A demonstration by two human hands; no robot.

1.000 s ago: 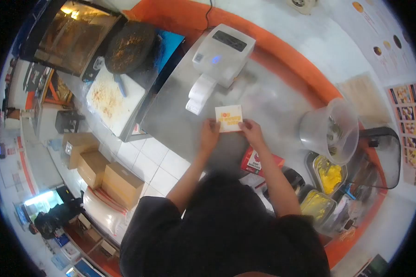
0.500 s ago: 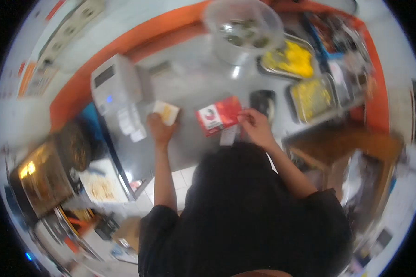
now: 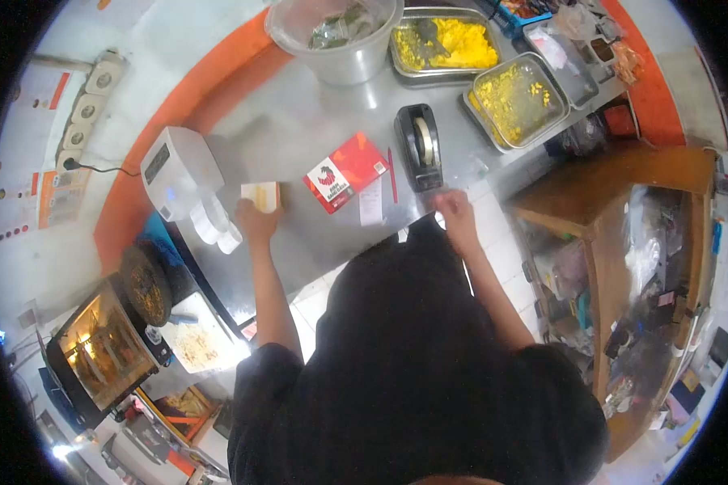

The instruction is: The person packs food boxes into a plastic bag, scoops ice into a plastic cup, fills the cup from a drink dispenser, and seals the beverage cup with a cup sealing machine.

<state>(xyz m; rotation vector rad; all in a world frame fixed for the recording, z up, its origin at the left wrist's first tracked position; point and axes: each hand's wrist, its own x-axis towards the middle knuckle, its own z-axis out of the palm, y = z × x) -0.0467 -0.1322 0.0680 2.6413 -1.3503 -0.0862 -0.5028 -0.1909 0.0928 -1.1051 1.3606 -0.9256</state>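
My left hand (image 3: 258, 223) is closed around the near end of a small white and yellow box (image 3: 260, 196) on the steel table. By the front edge, my right hand (image 3: 459, 220) has its fingers curled together just below a black tape dispenser (image 3: 419, 149). A small white patch shows at those fingertips; I cannot make out whether it is held. Between the hands lies a red and white box (image 3: 345, 172), touched by neither. A paper slip (image 3: 371, 205) sticks out below it, and a red pen (image 3: 392, 176) lies along its right side.
A white receipt printer (image 3: 182, 174) with curling paper stands at the left. At the back are a clear plastic tub (image 3: 336, 48) and metal trays of yellow food (image 3: 518, 101). A wooden cabinet (image 3: 615, 194) is on the right, a lit glass-fronted case (image 3: 105, 356) lower left.
My right hand has left the red and white box and moved to the table edge below the tape dispenser. My left hand stays on the small box. The view has shifted.
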